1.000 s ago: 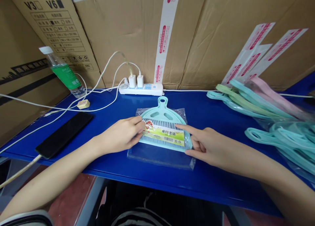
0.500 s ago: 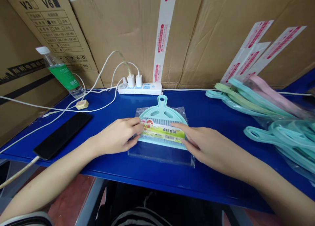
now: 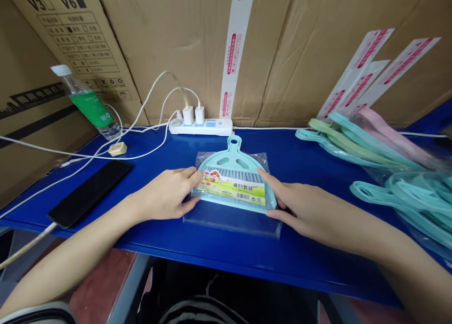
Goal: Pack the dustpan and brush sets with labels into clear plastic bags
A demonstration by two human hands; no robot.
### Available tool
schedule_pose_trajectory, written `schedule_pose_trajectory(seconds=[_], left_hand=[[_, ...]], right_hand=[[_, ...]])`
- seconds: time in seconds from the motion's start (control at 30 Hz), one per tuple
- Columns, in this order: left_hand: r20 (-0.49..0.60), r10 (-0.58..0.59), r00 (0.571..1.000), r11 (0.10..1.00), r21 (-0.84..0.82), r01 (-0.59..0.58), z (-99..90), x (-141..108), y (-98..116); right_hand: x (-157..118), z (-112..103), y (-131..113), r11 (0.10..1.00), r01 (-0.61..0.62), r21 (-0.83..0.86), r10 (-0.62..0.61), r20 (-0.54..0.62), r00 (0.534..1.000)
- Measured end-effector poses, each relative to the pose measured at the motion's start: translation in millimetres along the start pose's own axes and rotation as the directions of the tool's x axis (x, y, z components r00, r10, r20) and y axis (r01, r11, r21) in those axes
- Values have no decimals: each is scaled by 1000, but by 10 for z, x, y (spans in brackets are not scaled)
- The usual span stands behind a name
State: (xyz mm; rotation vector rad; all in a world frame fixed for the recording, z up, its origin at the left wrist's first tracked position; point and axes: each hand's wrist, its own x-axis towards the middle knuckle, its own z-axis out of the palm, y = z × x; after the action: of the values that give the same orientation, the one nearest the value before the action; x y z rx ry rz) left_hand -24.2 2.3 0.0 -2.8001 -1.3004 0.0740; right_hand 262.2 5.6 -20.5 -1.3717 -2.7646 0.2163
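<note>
A mint-green dustpan and brush set [image 3: 238, 160] lies on the blue table, its looped handle pointing away from me. Grey bristles show above a printed label strip [image 3: 231, 188] across its middle. A clear plastic bag [image 3: 233, 224] spreads out around and below the set; I cannot tell whether the set is inside it. My left hand [image 3: 169, 192] holds the set's left edge, fingers bent and thumb near the lower corner. At the right edge, my right hand [image 3: 300, 204] grips with forefinger above and thumb below.
More dustpan sets [image 3: 353, 147] in green, yellow-green and pink lie at the right, with a second mint-green pile [image 3: 399, 201] nearer me. A black phone [image 3: 90, 192], white cables, and a leaning water bottle [image 3: 92, 108] are at the left. A power strip [image 3: 201, 126] stands before the cardboard [image 3: 176, 41].
My right hand has shifted slightly right, and its fingers are farther apart. The set's right edge beyond the label now shows. My left hand has slid slightly left.
</note>
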Motion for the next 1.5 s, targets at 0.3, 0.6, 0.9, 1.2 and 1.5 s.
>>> schedule_pose_trajectory(seconds=[0.3,0.6,0.9,1.2,1.5], left_hand=[[-92,103,990,989,-101,-113,27,-12,-22],[-54,92,994,992,96,-86,40,2,36],[-75,36,997,989,148,-25,114,72,106],[-86,28,996,995,93,-19,140,71,129],[-140,62,988,997,45,-56,159,72,103]], right_hand=[[20,101,69,998,56,0,-56,-47,997],[167,-121,139,975,-139,173,160,-118,980],[407,112,120,924,-129,360,222,-231,947],[390,110,102,911,-122,393,249,-291,924],[371,60,1,933,-103,344,213,-298,931]])
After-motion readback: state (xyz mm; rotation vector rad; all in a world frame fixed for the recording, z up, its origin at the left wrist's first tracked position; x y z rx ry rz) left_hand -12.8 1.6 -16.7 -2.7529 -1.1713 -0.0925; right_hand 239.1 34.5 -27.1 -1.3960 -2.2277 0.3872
